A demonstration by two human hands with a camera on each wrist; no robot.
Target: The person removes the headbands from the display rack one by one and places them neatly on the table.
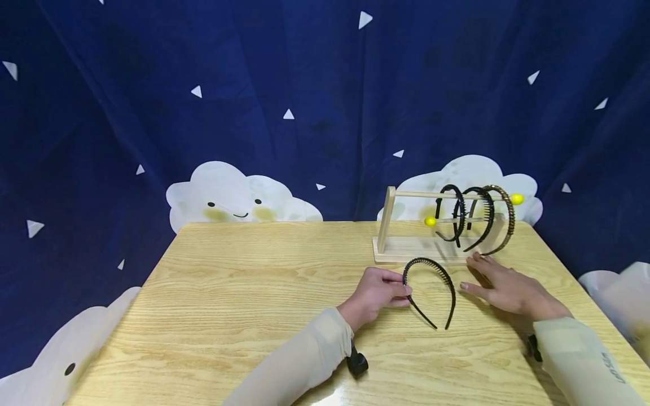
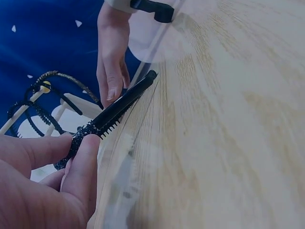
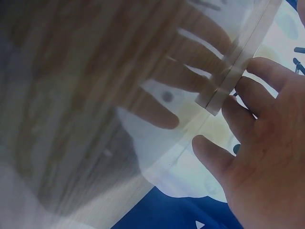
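Observation:
A black toothed headband point(image 1: 444, 274) stands off the tabletop in the head view, its ends pointing down. My left hand point(image 1: 374, 294) pinches its left side between thumb and fingers. The left wrist view shows the same headband point(image 2: 119, 106), with a glittery section at the pinch of the left hand point(image 2: 52, 176). To the right of it my right hand point(image 1: 509, 286) is spread with nothing in its grasp, its fingertips by the front edge of a wooden rack point(image 1: 406, 248). In the right wrist view the right hand's point(image 3: 267, 129) fingers reach the rack's base point(image 3: 226, 86).
Three headbands hang on the rack's rods: a black one point(image 1: 462, 217), a toothed black one point(image 1: 490, 211) and a brown one point(image 1: 510, 220). Yellow balls point(image 1: 516, 199) cap the rods. The wooden table point(image 1: 244, 282) ends at a dark blue curtain point(image 1: 244, 67) with clouds.

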